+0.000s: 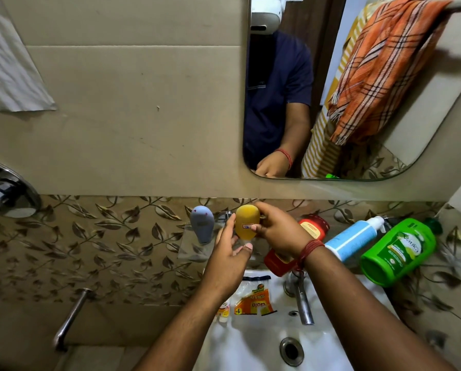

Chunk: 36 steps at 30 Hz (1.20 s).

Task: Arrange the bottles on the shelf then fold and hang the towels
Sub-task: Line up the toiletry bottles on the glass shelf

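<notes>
The fingers (pixel 253 210) of the right hand (pixel 275 231) were curled round the yellow bottle (pixel 246 220), with the thumb near its small label and the other fingers over its top and far side, so this hand pinched it. The left hand (pixel 232 253) was beside and below the bottle; its fingers were straight and only touched the left side, the thumb pointing free under the bottle. The bottle stood upright, its long axis vertical, over the glass shelf (pixel 194 247), just right of the grey bottle (pixel 202 227) that stood already there. I could not tell if its base touched the shelf, because the hands hid it. To the right, three more bottles lay tilted on the shelf: the red bottle (pixel 313 227) just behind the right wrist, then the blue bottle (pixel 353 241), then the green bottle (pixel 399 253) well apart from the hands. Their long axes pointed up and to the right. The right hand was nearer to them, so I judged it would reach them more easily after the yellow one was released. Both forearms came up from below, over the sink (pixel 253 344), the right wrist bent inward to the left. The orange towel (pixel 387 62) hung on a rail at the top right, not folded yet.
</notes>
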### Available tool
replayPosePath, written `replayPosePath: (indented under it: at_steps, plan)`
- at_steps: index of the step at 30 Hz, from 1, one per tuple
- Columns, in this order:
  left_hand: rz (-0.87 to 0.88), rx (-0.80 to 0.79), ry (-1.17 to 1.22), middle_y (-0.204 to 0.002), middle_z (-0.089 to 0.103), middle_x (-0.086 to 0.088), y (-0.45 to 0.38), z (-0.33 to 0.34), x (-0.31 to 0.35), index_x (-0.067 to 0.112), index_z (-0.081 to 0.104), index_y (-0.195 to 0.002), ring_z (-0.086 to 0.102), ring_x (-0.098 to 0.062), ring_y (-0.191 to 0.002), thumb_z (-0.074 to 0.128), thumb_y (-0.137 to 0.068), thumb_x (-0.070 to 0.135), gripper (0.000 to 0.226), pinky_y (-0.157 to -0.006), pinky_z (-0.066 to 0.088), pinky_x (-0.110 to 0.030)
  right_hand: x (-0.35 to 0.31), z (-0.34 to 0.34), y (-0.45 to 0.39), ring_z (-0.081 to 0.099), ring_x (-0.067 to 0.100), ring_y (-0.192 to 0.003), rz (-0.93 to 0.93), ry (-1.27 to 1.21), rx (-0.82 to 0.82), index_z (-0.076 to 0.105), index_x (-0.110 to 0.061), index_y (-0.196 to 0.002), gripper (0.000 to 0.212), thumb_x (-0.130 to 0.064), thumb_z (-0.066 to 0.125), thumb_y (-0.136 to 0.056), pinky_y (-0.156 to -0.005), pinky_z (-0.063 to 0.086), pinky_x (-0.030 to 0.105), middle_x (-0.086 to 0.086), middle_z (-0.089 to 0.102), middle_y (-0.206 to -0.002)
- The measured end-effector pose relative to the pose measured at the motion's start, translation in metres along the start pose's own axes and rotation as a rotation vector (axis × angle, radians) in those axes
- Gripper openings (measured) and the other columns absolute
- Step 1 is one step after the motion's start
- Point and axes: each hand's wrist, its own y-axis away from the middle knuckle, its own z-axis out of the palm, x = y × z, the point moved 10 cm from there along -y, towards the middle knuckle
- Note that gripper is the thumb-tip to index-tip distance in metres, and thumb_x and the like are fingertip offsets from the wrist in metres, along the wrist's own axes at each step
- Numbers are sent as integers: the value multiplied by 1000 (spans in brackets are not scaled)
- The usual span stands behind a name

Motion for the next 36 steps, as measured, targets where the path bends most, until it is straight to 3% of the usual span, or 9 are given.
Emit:
replayPosePath:
  at_steps: [6, 10, 12, 16, 20, 23, 28, 31, 36]
  plan:
    - [-11, 33, -9, -162, 34, 1, 1, 0, -2, 44, 13, -158, 43, 26, -97, 56, -102, 14, 77, -79, 37, -9, -3, 1, 3, 56, 20, -123, -2, 36, -7, 49, -28, -135, 45, -10, 61, -96, -104, 50, 46, -1, 59, -132]
    - [1, 115, 15, -156, 31, 8, 9, -8, -2, 42, 21, -156, 47, 24, -95, 57, -102, 12, 71, -73, 41, -4, -3, -14, 9, 51, 16, -130, -15, 104, 79, 39, -29, -146, 63, 1, 58, -94, -84, 45, 9, 1, 50, -146]
    - [54, 205, 7, -147, 35, 11, 21, -16, 0, 44, 35, -143, 51, 24, -102, 58, -100, 10, 59, -71, 46, -2, -2, -36, 19, 51, 6, -120, -22, 115, 202, 40, -30, -146, 67, 8, 55, -92, -72, 42, 4, -2, 50, -145]
    - [174, 179, -198, -138, 37, 15, 42, 0, 1, 48, 45, -121, 46, 10, -124, 62, -98, 11, 47, -94, 44, -9, 1, -56, 50, 52, 12, -117, -23, 522, 240, 48, -26, -138, 61, 0, 66, -85, -90, 50, 23, 0, 53, -138]
    - [253, 73, -433, -150, 25, 20, 42, 29, 2, 45, 37, -137, 31, 3, -135, 64, -97, 22, 54, -99, 27, -8, 23, -33, 69, 43, 25, -135, 35, 934, 85, 43, -27, -143, 72, -25, 77, -80, -117, 31, 45, 2, 50, -144]
    - [236, 23, -490, -152, 26, 15, 38, 41, -1, 35, 35, -147, 28, 1, -135, 64, -98, 27, 58, -98, 23, -4, 26, -19, 75, 40, 26, -137, -4, 958, 115, 41, -27, -144, 72, -22, 74, -81, -120, 24, 46, 3, 48, -145]
    - [167, 36, -365, -138, 44, 15, 32, 47, 2, 31, 44, -142, 44, -7, -128, 54, -102, 34, 41, -104, 45, -31, 25, -5, 80, 46, 26, -134, -47, 894, 187, 43, -27, -142, 75, -19, 78, -76, -110, 41, 44, 3, 49, -146]
    - [88, 40, -254, -137, 48, 5, 26, 49, 1, 28, 52, -135, 51, -14, -125, 48, -106, 28, 29, -105, 48, -39, 23, 2, 86, 41, 30, -140, -93, 843, 215, 46, -23, -142, 70, -10, 74, -79, -113, 38, 44, 7, 47, -150]
    - [-95, 34, -124, -130, 56, 0, 20, 43, -14, 33, 59, -119, 59, -10, -109, 51, -105, 27, 17, -82, 53, -24, 22, 18, 101, 38, 31, -144, -159, 707, 256, 46, -22, -145, 69, -6, 73, -83, -114, 33, 43, 6, 45, -154]
